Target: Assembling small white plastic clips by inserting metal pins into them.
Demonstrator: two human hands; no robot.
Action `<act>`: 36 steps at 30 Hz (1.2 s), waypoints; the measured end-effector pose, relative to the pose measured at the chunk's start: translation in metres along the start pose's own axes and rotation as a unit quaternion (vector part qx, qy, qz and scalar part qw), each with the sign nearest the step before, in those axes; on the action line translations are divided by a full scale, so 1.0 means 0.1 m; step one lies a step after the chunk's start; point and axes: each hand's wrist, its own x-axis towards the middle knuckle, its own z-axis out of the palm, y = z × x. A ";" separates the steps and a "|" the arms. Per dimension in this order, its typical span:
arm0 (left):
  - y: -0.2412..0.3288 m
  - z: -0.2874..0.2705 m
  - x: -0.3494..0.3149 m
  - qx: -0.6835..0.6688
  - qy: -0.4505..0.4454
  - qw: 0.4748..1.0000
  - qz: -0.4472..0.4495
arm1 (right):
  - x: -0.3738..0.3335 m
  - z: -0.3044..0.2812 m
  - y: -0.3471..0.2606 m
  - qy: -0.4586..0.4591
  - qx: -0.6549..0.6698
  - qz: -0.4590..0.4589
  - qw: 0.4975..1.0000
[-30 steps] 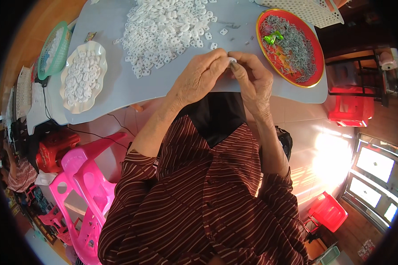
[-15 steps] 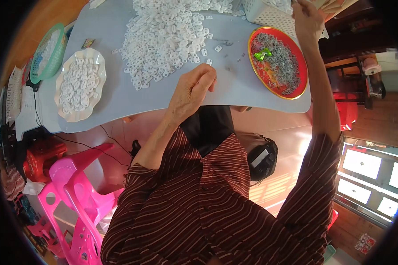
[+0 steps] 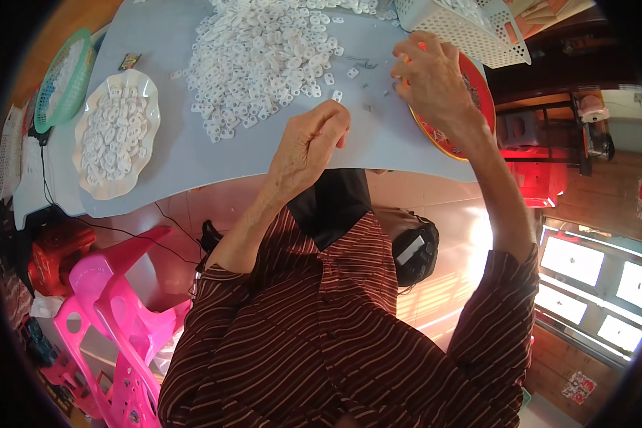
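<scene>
My left hand (image 3: 309,139) rests close to the table's near edge, its fingers curled together; whatever they may hold is hidden. Over the left part of a red round tray (image 3: 486,103) with a gold rim is my right hand (image 3: 441,84), palm down, fingers bent and apart. It covers most of the small grey metal pieces in the tray. Beyond my left hand a large heap of small white plastic pieces with holes (image 3: 257,60) spreads over the table. A few loose white pieces and thin metal bits lie between the heap and the tray.
A scalloped white dish (image 3: 150,118) of white pieces stands at the left, with a green basket (image 3: 87,75) beyond it. A white perforated basket (image 3: 446,23) is at the far right. Below the table are a pink plastic chair (image 3: 110,299) and a black bag (image 3: 422,260).
My right hand has come from the white perforated basket down and left to the red tray, now hiding much of it. My left hand stays curled in nearly the same place.
</scene>
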 end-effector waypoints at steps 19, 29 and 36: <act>0.02 -0.01 -0.02 0.020 -0.014 0.999 -0.032 | 0.03 0.07 0.07 0.000 0.105 0.050 0.993; 0.03 0.02 -0.01 0.022 0.008 1.000 -0.008 | 0.14 0.19 -0.01 -0.015 -0.076 -0.017 0.997; 0.00 0.02 -0.01 0.020 0.003 1.000 0.004 | 0.17 0.28 -0.08 -0.013 -0.067 -0.020 0.998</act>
